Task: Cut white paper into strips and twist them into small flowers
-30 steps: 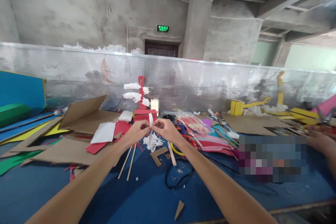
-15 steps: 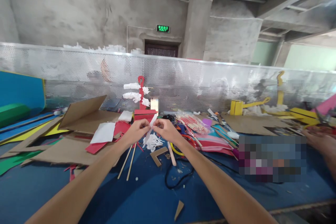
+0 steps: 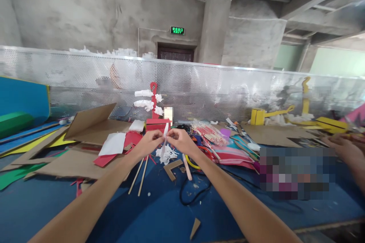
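Observation:
My left hand (image 3: 150, 141) and my right hand (image 3: 180, 141) meet close together above the blue table. Both pinch a thin white strip (image 3: 166, 130), thin like paper or tissue, which stands up between the fingertips and trails down below them. Just under it lies a small heap of white strips (image 3: 170, 154) with narrow ends. Behind my hands stands a red upright piece (image 3: 154, 100) with white tufts (image 3: 144, 104) on its sides, rising from a red box (image 3: 152, 122).
Cardboard sheets (image 3: 71, 165) lie left, with two thin wooden sticks (image 3: 142, 176) nearer. An L-shaped cardboard piece (image 3: 170, 174), a pale rod (image 3: 187, 167) and a black cord (image 3: 182, 195) lie right of centre. Another person's hand (image 3: 343, 148) works at far right beside yellow pieces (image 3: 332, 124).
The white strip has turned from a slant to nearly upright between my fingers. My hands stay almost in place. The other person's hand at far right has shifted slightly left.

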A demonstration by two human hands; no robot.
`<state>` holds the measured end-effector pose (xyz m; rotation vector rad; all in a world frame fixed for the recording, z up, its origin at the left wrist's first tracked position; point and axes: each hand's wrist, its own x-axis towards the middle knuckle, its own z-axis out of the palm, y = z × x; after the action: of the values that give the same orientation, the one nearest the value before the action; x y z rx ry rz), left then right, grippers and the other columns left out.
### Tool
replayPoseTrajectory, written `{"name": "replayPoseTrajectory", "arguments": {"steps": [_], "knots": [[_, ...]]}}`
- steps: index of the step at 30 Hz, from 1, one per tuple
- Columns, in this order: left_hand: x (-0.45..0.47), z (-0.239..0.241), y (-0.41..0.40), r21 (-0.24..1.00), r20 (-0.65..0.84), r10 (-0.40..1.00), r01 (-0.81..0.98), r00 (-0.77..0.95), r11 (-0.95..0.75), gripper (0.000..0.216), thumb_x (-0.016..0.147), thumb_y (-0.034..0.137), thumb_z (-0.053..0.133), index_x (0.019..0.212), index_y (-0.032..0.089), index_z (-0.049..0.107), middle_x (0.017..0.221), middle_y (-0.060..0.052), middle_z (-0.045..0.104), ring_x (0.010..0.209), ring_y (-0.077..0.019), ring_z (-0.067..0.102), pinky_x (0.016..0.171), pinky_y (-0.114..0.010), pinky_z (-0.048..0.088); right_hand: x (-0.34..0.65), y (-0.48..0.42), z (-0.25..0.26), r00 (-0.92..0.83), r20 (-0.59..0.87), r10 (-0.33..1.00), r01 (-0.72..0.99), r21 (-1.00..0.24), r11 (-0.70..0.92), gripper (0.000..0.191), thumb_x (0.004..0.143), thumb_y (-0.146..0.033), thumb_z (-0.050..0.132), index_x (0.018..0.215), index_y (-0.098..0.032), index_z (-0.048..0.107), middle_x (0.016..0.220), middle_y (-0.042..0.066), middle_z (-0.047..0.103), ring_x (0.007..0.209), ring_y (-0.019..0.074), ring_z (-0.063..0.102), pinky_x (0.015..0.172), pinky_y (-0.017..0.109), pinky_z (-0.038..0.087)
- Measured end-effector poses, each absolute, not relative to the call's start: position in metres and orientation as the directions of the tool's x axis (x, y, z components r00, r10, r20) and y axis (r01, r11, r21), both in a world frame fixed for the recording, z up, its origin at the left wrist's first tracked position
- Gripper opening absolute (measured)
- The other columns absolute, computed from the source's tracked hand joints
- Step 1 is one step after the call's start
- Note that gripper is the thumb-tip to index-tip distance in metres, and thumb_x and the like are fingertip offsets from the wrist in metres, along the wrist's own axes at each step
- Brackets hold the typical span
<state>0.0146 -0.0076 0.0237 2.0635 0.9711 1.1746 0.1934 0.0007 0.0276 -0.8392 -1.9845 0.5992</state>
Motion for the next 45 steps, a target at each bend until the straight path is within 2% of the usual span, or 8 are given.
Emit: {"name": "replayPoseTrajectory", "arguments": {"steps": [7, 15, 28, 39, 45], "knots": [[0.0147, 0.0251, -0.0079, 0.734, 0.490, 0.796, 0.324, 0.356, -0.597, 0.018, 0.079, 0.030, 0.049, 0.070, 0.015, 0.054, 0.062, 0.001, 0.053, 0.057, -0.0118, 0.051, 0.055, -0.023, 0.039, 0.1933, 0.0008, 0.0272, -0.390, 0.507, 0.768, 0.280, -0.730, 0.624, 0.015, 0.078, -0.029, 0.057, 0.078, -0.014, 0.060, 0.064, 0.000, 0.058, 0.050, 0.0099, 0.054, 0.049, 0.020, 0.042], [0.0160, 0.0273, -0.0127, 0.719, 0.479, 0.800, 0.360, 0.363, -0.594, 0.018, 0.079, 0.030, 0.050, 0.071, 0.015, 0.054, 0.062, 0.000, 0.054, 0.057, -0.0125, 0.051, 0.055, -0.023, 0.039, 0.1931, 0.0015, 0.0272, -0.384, 0.519, 0.764, 0.287, -0.719, 0.633, 0.014, 0.077, -0.027, 0.057, 0.076, -0.014, 0.060, 0.065, 0.001, 0.059, 0.051, 0.0099, 0.054, 0.049, 0.020, 0.042], [0.0160, 0.0264, -0.0094, 0.761, 0.474, 0.801, 0.287, 0.366, -0.582, 0.013, 0.076, 0.027, 0.051, 0.070, 0.016, 0.051, 0.060, 0.003, 0.050, 0.057, -0.0115, 0.051, 0.056, -0.023, 0.040, 0.1927, 0.0007, 0.0279, -0.384, 0.507, 0.772, 0.284, -0.731, 0.621, 0.013, 0.077, -0.027, 0.057, 0.076, -0.015, 0.060, 0.064, 0.000, 0.059, 0.050, 0.0099, 0.053, 0.048, 0.020, 0.042], [0.0166, 0.0222, -0.0077, 0.778, 0.438, 0.822, 0.305, 0.365, -0.550, 0.021, 0.078, 0.035, 0.052, 0.070, 0.016, 0.051, 0.061, 0.002, 0.052, 0.057, -0.0122, 0.052, 0.054, -0.023, 0.040, 0.1941, -0.0010, 0.0279, -0.391, 0.554, 0.735, 0.350, -0.649, 0.676, 0.013, 0.079, -0.027, 0.056, 0.079, -0.015, 0.062, 0.068, 0.001, 0.062, 0.055, 0.0106, 0.054, 0.054, 0.021, 0.042], [0.0163, 0.0226, -0.0093, 0.725, 0.483, 0.795, 0.341, 0.368, -0.599, 0.024, 0.080, 0.038, 0.051, 0.071, 0.016, 0.051, 0.063, 0.002, 0.054, 0.057, -0.0122, 0.052, 0.054, -0.023, 0.039, 0.1951, 0.0005, 0.0275, -0.397, 0.576, 0.714, 0.379, -0.606, 0.700, 0.013, 0.078, -0.024, 0.056, 0.078, -0.014, 0.064, 0.073, 0.003, 0.065, 0.062, 0.0122, 0.057, 0.058, 0.021, 0.043]]}}
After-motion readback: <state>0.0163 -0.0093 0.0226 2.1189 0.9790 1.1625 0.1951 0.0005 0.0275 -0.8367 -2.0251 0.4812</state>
